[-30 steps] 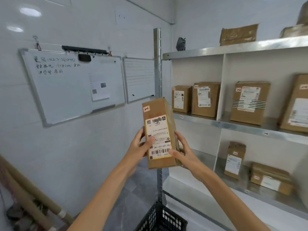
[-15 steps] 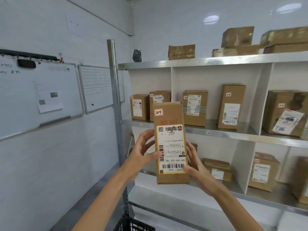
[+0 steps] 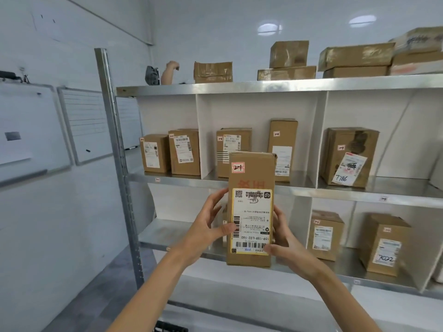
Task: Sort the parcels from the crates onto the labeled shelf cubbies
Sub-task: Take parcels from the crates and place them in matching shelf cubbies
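I hold a tall brown parcel (image 3: 250, 178) upright in front of the metal shelf (image 3: 263, 86). It carries a yellow-edged shipping label and a small red-and-white sticker marked "2-1" near its top. My left hand (image 3: 206, 228) grips its left edge, thumb across the label. My right hand (image 3: 285, 245) grips its lower right edge, thumb on the barcode. The parcel hangs before the lower row's left cubby (image 3: 167, 228), whose floor looks mostly bare. Small tags sit on the shelf edges (image 3: 157, 179).
Cubbies above and to the right hold several labelled cardboard boxes (image 3: 184, 152), (image 3: 347, 156), (image 3: 381, 245). More boxes (image 3: 288, 53) lie on the top shelf. A steel upright (image 3: 115, 152) stands at the left, whiteboards (image 3: 84, 125) on the wall. A black crate's edge (image 3: 171, 328) shows at the bottom.
The view has swung right and closer to the shelf. The parcel, held in both hands, now stands square in front of the lower left cubby. The crate has nearly dropped out of view.
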Demonstrator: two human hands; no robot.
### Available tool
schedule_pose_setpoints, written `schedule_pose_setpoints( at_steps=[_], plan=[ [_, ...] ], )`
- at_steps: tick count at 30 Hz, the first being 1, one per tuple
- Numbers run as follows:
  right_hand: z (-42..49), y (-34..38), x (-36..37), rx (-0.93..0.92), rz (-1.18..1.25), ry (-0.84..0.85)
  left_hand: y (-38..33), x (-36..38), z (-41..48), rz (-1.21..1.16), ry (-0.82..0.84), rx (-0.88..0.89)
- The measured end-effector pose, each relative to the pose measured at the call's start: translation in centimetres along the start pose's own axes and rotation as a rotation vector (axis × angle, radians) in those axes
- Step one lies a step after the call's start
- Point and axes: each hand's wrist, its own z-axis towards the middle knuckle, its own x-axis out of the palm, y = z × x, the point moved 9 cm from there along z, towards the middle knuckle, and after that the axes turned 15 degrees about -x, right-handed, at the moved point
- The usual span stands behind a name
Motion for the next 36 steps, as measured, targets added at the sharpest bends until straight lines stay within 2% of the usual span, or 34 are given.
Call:
schedule_pose_setpoints(
  at_steps=[8, 18, 27, 36],
  plan=[
    [-1.8, -0.7, -4.8, 0.061, -0.127, -0.042, 3.1, 4.3, 3.0, -0.029, -0.035, -0.074],
    [-0.2, -3.9, -7.0, 0.094, -0.186, -0.153, 5.8, 3.5, 4.4, -0.003, -0.233, -0.139],
    [2.8, -10.0, -1.3, 0.096, -0.314, -0.099, 10.3, -4.1, 2.4, 0.136, -0.442, -0.206],
    [11.4, -18.3, 8.5, 0.151, -0.280, -0.045, 15.0, -18.9, 3.5, 0.286, -0.525, -0.272]
  ],
)
